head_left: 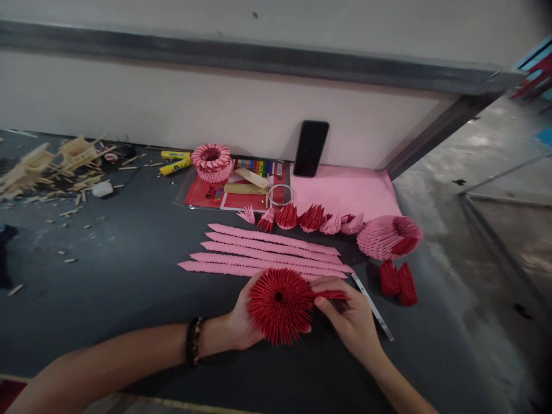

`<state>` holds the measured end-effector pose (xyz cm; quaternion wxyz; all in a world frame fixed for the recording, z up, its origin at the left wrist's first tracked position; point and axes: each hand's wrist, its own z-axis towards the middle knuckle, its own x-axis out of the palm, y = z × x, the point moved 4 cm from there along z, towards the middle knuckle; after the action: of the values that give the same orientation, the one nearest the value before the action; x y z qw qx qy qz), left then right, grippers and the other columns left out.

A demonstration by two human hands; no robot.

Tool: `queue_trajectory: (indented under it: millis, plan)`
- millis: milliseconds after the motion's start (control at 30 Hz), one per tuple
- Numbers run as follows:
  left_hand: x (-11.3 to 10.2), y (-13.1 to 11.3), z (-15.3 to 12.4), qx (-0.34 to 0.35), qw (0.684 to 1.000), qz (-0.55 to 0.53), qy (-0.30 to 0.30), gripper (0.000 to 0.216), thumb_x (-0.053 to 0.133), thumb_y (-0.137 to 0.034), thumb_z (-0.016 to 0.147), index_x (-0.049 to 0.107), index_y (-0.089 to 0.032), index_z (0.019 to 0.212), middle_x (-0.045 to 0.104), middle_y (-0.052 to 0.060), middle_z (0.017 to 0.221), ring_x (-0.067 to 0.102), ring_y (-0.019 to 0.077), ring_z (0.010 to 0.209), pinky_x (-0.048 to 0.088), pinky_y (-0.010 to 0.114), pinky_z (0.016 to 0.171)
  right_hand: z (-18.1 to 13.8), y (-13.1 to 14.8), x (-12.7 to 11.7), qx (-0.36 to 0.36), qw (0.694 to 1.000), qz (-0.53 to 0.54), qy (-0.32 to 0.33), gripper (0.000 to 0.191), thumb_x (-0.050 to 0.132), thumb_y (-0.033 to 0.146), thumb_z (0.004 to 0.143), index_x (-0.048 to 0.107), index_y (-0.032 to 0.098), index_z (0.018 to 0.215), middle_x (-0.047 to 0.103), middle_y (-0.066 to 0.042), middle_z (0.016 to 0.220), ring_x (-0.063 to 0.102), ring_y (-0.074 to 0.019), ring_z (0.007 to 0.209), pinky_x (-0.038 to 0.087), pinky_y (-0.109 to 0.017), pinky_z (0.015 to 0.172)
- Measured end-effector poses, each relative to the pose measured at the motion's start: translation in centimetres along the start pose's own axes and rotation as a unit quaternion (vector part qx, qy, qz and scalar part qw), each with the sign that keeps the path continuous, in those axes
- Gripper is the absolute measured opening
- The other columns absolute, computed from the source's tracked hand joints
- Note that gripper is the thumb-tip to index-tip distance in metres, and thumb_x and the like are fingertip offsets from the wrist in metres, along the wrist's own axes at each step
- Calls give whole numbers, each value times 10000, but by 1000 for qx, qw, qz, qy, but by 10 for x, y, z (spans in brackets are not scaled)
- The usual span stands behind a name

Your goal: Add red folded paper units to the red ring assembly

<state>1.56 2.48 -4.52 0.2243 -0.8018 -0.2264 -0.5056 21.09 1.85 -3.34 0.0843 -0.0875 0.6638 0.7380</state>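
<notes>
My left hand (pixel 246 319) cups a round red folded-paper piece (pixel 281 307), its many points fanned out from a dark central hole. At its right edge, my right hand (pixel 345 310) pinches a short stack of red folded-paper pieces (pixel 332 294) that touches the round piece. Just beyond my hands lie several long pink paper strips (pixel 267 247) with pointed left ends. A thin silvery strip (pixel 373 307) rests slantwise beside my right hand. Two red folded-paper pieces (pixel 399 283) sit to the right, below a pink folded-paper bowl (pixel 383 238).
Small pink and red paper clusters (pixel 299 218) line up before a pink sheet (pixel 345 192). A black phone (pixel 311 148) leans on the wall. A pink-red paper ring (pixel 211 162) stands near yellow glue sticks (pixel 176 165). Wooden sticks and models (pixel 80 155) crowd the left.
</notes>
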Motion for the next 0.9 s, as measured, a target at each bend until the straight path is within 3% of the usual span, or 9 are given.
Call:
queue_trajectory:
  millis: [300,500,633,833,900]
  plan:
    - [-5,0,4,10,1000,-5,4,593,342,-524,1040,723,-104,1214,752,171,1216,700,331,1106,508,627,1015,1,5,-9,-13,996,-82,-29,106,832,303,833,822,265,931,837,-53,901,790,-271,814,623,-387,756]
    - [1,1,2,3,1000,8,-1,439,405,-389,1032,741,-147,1179,760,143,1175,672,313,1191,478,563,1088,-6,6,-2,-55,995,-82,-30,96,775,242,871,793,288,953,831,-36,917,799,-262,830,631,-372,756]
    - [-3,2,3,7,999,3,36,530,394,-508,1024,743,-140,1176,756,139,1188,692,313,1098,502,570,1040,-8,5,-10,-64,992,-97,-48,140,760,197,879,765,294,981,825,-35,949,793,-246,864,608,-348,787]
    - [-5,2,3,5,1000,-1,26,596,336,-537,1043,739,-124,1195,763,156,1194,666,336,1181,470,618,1071,2,-1,-22,-14,989,73,-125,66,668,264,961,660,275,1026,745,-42,1044,720,-219,996,563,-356,888]
    - [-5,2,2,4,1000,-4,9,626,321,-559,1043,728,-116,1213,760,164,1210,679,330,1155,491,635,1041,3,-1,-20,11,988,100,-116,57,650,301,970,623,265,1004,702,-21,965,683,-201,897,546,-337,816]
